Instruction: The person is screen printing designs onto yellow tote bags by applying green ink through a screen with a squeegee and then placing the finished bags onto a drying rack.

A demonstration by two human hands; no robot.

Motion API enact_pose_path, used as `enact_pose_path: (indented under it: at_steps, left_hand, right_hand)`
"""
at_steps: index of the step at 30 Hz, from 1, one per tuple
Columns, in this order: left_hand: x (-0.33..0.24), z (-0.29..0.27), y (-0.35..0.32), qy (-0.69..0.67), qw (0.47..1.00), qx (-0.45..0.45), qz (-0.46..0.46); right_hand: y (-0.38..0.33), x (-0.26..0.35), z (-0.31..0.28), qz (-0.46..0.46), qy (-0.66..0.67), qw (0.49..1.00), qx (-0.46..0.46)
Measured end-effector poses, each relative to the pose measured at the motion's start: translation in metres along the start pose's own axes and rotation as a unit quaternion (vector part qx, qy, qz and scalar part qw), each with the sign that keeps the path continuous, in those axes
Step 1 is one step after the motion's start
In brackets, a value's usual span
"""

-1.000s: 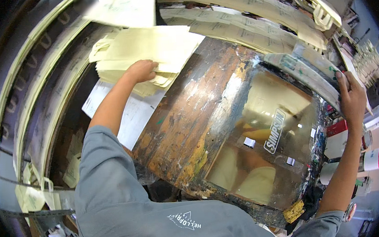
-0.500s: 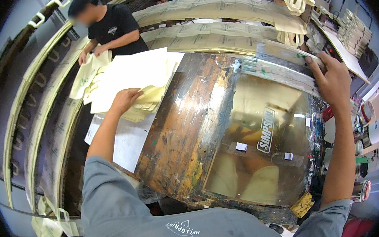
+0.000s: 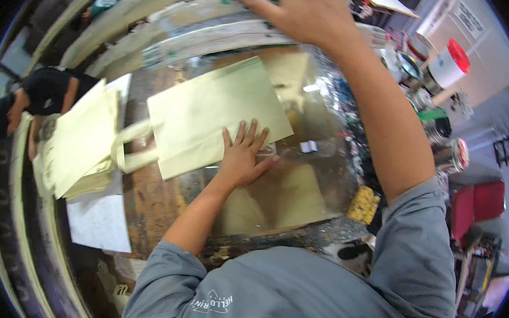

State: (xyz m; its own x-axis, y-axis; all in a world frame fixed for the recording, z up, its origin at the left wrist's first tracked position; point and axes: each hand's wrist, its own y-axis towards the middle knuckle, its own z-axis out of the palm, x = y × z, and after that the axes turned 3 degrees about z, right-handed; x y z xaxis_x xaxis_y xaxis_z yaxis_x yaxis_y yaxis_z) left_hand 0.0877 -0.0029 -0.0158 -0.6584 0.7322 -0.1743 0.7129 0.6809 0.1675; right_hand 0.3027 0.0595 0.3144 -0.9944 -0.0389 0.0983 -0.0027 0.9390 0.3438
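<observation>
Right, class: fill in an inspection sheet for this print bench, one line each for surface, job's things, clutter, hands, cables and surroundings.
Surface: worn, paint-stained table with a shiny plate on it.
Job's things: pale yellow bag lying flat, partly on the plate; stack of bags to its left.
Clutter: white sheet under the stack; cans at right.
Hands: left hand flat on the bag's edge; right hand gripping the frame at the far side.
Cables: nothing seen.
Surroundings: a person in black at far left; red stool.
</observation>
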Motion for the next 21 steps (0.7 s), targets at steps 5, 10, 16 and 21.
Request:
enact_pose_path:
  at_steps: [5,10,16,21]
  left_hand:
    - [-0.063,0.005,0.065,-0.044,0.997,0.05,0.048]
    - [-0.081,0.023,0.065,-0.049,0.996,-0.003,0.072]
    - [-0.089,0.015,0.051,-0.063,0.996,-0.007,0.066]
    - [-0.075,-0.022,0.055,-0.051,0.998,0.035,-0.009]
  right_hand:
    - [-0.008,-0.012,-0.004,-0.059,0.054,0.996,-0.03]
    - [0.005,-0.016,0.002,-0.066,-0.021,0.993,-0.091]
    - [0.013,-0.01,0.001,-0.052,0.021,0.998,-0.018]
    - [0.01,-0.008,0.0,-0.058,-0.014,0.997,-0.052]
